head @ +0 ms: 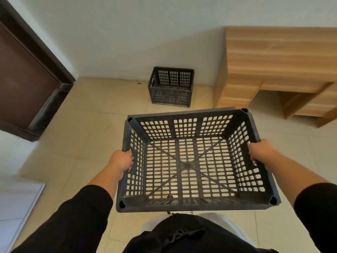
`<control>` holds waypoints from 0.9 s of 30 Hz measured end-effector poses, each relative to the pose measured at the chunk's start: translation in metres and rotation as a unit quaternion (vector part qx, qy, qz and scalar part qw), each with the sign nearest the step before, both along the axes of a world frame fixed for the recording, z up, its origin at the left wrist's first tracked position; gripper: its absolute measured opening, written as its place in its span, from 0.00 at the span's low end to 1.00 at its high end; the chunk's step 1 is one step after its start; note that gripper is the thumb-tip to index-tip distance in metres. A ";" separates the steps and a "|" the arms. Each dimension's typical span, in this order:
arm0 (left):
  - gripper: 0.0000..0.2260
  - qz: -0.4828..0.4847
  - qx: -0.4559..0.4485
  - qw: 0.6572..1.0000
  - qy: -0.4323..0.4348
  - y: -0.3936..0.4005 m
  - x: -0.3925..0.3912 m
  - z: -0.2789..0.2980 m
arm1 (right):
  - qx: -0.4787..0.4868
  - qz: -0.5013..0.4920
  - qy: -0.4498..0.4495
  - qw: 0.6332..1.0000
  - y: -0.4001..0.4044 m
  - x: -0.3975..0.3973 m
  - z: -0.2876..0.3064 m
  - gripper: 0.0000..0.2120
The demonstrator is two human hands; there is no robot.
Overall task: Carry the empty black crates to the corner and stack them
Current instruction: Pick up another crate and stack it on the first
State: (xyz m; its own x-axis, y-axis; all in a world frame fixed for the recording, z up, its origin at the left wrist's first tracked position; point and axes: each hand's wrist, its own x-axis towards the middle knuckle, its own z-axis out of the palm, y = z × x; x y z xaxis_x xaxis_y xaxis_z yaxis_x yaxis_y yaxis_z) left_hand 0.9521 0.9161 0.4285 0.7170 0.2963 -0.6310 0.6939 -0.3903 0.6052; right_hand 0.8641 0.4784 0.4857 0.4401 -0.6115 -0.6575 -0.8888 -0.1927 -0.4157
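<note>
An empty black slotted crate [193,167] hangs level in front of me, above the tiled floor. My left hand [121,161] grips the handle slot in its left end wall. My right hand [261,152] grips the handle slot in its right end wall. Further ahead, a second black crate [170,96] stands upright and empty on the floor against the white wall, just left of a wooden desk. The two crates are well apart.
A light wooden desk [273,70] stands along the wall at the right. A dark brown door [23,79] with a black frame is on the left. Beige floor tiles [94,128] lie between me and the far crate.
</note>
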 end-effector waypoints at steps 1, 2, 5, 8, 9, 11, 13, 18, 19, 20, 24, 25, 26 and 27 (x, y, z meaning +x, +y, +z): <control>0.11 -0.004 -0.001 1.000 0.000 0.008 0.016 0.001 | -0.003 0.002 0.001 1.000 0.008 0.016 0.002 0.10; 0.10 -0.007 -0.001 1.000 -0.001 0.016 0.033 0.003 | -0.006 0.003 0.000 1.000 0.015 0.031 0.003 0.10; 0.11 -0.005 -0.003 1.000 -0.005 0.032 0.082 0.005 | -0.011 0.006 -0.006 1.000 0.029 0.071 0.007 0.09; 0.11 -0.012 -0.002 1.000 -0.011 0.037 0.129 0.005 | -0.008 0.005 -0.013 1.000 0.035 0.111 0.007 0.08; 0.10 -0.012 -0.004 1.000 -0.012 0.037 0.145 0.005 | -0.007 0.003 -0.014 1.000 0.036 0.125 0.006 0.09; 0.10 -0.015 -0.003 1.000 -0.013 0.034 0.178 0.003 | -0.005 0.001 -0.015 1.000 0.033 0.154 0.002 0.09; 0.10 -0.018 -0.003 1.000 -0.011 0.029 0.211 0.003 | -0.001 -0.004 -0.016 1.000 0.026 0.185 -0.004 0.08; 0.09 -0.015 0.006 1.000 -0.013 0.011 0.293 0.000 | -0.005 0.023 0.000 1.000 0.000 0.274 -0.025 0.06; 0.09 -0.009 0.007 1.000 -0.012 0.009 0.307 0.001 | -0.006 0.033 0.007 0.999 -0.006 0.293 -0.027 0.06; 0.10 -0.001 0.009 1.000 -0.010 0.007 0.319 0.001 | -0.007 0.045 0.015 0.999 -0.012 0.312 -0.029 0.07; 0.11 0.014 0.013 1.000 -0.007 0.003 0.372 0.005 | -0.011 0.102 0.028 0.994 -0.024 0.386 -0.028 0.09; 0.11 0.019 0.014 1.000 -0.007 0.002 0.386 0.006 | -0.018 0.114 0.029 0.993 -0.026 0.403 -0.027 0.09; 0.11 0.024 0.016 1.000 -0.006 0.001 0.400 0.005 | -0.022 0.115 0.026 0.993 -0.027 0.420 -0.027 0.09; 0.11 0.028 0.019 0.999 -0.005 0.000 0.414 0.005 | -0.020 0.106 0.020 0.994 -0.029 0.435 -0.026 0.09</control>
